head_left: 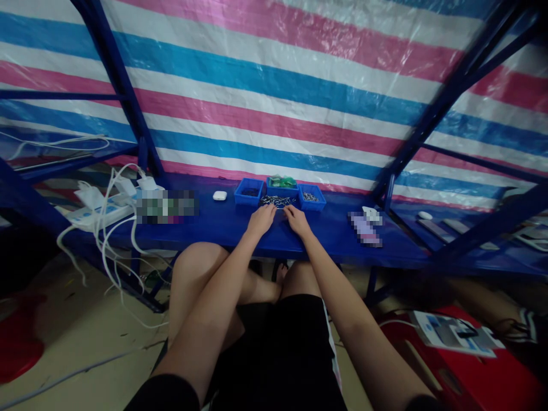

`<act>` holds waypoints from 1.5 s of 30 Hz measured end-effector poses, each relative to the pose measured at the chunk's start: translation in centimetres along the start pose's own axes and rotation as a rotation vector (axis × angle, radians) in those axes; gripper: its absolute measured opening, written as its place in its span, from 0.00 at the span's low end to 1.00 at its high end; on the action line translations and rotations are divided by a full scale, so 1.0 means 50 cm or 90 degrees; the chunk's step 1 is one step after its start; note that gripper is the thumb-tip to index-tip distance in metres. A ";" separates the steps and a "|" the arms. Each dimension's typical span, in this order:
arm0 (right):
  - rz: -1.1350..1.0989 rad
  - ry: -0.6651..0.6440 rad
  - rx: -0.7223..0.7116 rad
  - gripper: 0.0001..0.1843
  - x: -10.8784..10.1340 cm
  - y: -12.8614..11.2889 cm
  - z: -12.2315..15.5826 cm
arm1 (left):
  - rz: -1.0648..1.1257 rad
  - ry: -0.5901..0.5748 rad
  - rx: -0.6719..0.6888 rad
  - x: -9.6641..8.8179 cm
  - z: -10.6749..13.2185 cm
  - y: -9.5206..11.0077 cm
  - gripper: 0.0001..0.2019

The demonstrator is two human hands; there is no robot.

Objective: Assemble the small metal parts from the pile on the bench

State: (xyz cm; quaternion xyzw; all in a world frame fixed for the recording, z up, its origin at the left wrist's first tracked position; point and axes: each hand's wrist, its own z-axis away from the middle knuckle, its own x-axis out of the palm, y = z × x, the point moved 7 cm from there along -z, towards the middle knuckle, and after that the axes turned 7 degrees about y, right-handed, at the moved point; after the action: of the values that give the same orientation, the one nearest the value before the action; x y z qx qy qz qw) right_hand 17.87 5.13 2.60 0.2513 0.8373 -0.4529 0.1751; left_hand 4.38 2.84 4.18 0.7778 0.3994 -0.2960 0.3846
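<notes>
My left hand (262, 219) and my right hand (296, 220) meet over the front of the blue table, fingers closed in a pinch. Between the fingertips runs a thin, pale, shiny piece (279, 208), too small to make out its kind. Just beyond the fingers lies a loose pile of slim metallic pieces (278, 200). Behind it stand three blue bins: the left bin (247, 200) holds dark small parts, the middle bin (282, 189) has green plastic-wrapped items, and the right bin (312, 205) contains small silvery parts.
A white case (220, 196) lies left of the bins. Farther left, a power strip (103, 214) carries several plugs and hanging white cables. A blurred purple item (365, 229) sits at right. Blue metal posts (124, 91) frame the table before a striped sheet (265, 85). A red stool (479, 365) stands lower right.
</notes>
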 end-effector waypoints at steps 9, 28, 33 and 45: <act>-0.030 0.021 0.015 0.15 0.000 0.011 -0.001 | 0.000 0.000 0.003 0.002 0.001 0.000 0.17; 0.102 -0.079 -0.093 0.13 0.028 0.008 -0.002 | 0.128 0.009 0.098 -0.002 -0.001 0.017 0.12; 0.017 -0.065 -0.052 0.14 0.022 0.002 0.001 | 0.120 -0.003 0.066 0.002 -0.001 0.009 0.12; -0.046 -0.023 -0.030 0.11 0.006 -0.016 0.003 | 0.006 -0.036 0.067 0.019 -0.003 0.000 0.11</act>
State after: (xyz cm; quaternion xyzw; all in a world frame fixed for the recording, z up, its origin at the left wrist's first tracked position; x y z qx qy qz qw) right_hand 17.20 4.71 2.90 0.2088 0.8528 -0.4438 0.1795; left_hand 4.88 3.33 3.51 0.7901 0.3688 -0.3363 0.3559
